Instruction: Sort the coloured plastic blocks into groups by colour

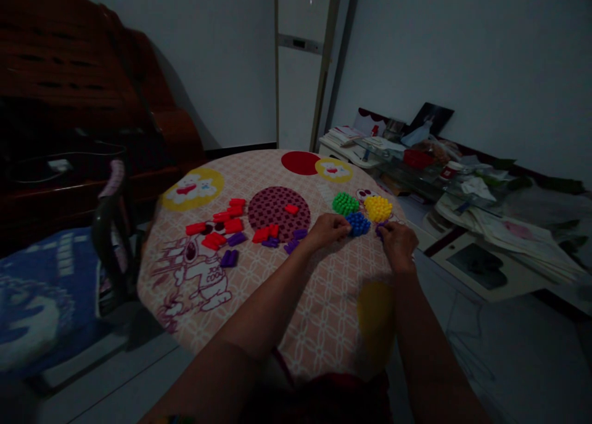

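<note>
My right hand [399, 242] is closed in a pinch on a small purple plastic piece [380, 229] at the right side of the round table. My left hand [327, 231] has its fingertips pressed together at the left edge of a cluster of small blue pieces [358, 224]; whatever they hold, if anything, is too small to make out. Behind the blue cluster sits a green cluster [345, 203]. A yellow cluster [378, 208] lies just beyond my right fingertips. Left of my left hand are scattered red pieces [234, 226] and purple pieces [229, 258].
The patterned cloth [319, 313] covers the round table. A chair with a blue cover [50, 294] stands at the left, near a wooden bench [60, 72]. On the right, a cluttered glass-topped cabinet [393, 165] runs close to the table's edge.
</note>
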Demonstrator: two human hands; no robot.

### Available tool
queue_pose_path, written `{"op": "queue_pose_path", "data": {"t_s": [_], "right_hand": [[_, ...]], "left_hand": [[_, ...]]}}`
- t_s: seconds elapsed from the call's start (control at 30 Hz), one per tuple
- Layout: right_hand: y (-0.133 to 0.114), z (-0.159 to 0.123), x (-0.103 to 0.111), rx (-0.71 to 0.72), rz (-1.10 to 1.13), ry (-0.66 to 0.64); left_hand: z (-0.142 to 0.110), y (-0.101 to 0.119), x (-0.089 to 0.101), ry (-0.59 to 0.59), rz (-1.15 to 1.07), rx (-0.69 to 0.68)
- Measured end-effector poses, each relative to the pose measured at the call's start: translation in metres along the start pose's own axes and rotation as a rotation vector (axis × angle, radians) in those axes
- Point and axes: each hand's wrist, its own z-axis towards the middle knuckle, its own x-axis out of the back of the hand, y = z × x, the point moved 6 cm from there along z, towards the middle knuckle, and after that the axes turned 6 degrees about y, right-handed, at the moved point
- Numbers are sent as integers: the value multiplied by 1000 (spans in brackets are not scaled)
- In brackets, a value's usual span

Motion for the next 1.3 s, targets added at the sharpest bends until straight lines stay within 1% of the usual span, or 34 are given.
{"op": "queue_pose_path", "data": {"t_s": [0.1,0.17,0.23,0.3,0.37,0.43,0.53,0.63,0.7,0.77,0.87,0.93,1.0,1.07,1.13,1.2,1.27,1.3], "right_hand": [[1,0,0,-24,19,1],[-1,-2,5,-43,47,31],[-5,-6,13,-50,95,86],[-12,-11,21,-43,172,131],[-19,-16,26,-28,269,145],[-26,-21,28,-19,368,126],[-33,-27,24,-37,485,79],[-44,-34,18,-44,591,22],[-55,-41,13,-53,684,-47],[-66,-48,5,-91,799,-150],[-81,-59,-8,-175,963,-307],[-85,-63,-10,-202,1024,-348],[-86,-64,-8,-214,1063,-348],[-82,-64,-5,-251,1106,-347],[-77,-65,-3,-309,1161,-351],[-71,-67,0,-345,1205,-352],[-61,-67,2,-351,1216,-328],[-54,-67,3,-358,1204,-295]], "left_hand": [[-1,1,0,-8,119,-10],[-1,3,7,-3,221,-19],[-1,7,22,18,337,-39],[-2,9,44,62,473,-44],[-6,8,68,94,623,-4],[-11,2,86,63,759,85],[-19,-8,100,-5,875,196],[-21,-11,104,5,891,220],[-18,-10,103,29,816,188],[-15,-7,94,16,620,137],[-9,-2,66,-94,250,80],[-7,5,46,-151,113,19],[-5,12,31,-147,77,-50],[-4,15,20,-117,78,-93],[-4,16,12,-101,89,-120],[-5,16,4,-115,98,-146],[-5,16,-2,-126,99,-171],[-5,16,-3,-120,95,-182]]}}
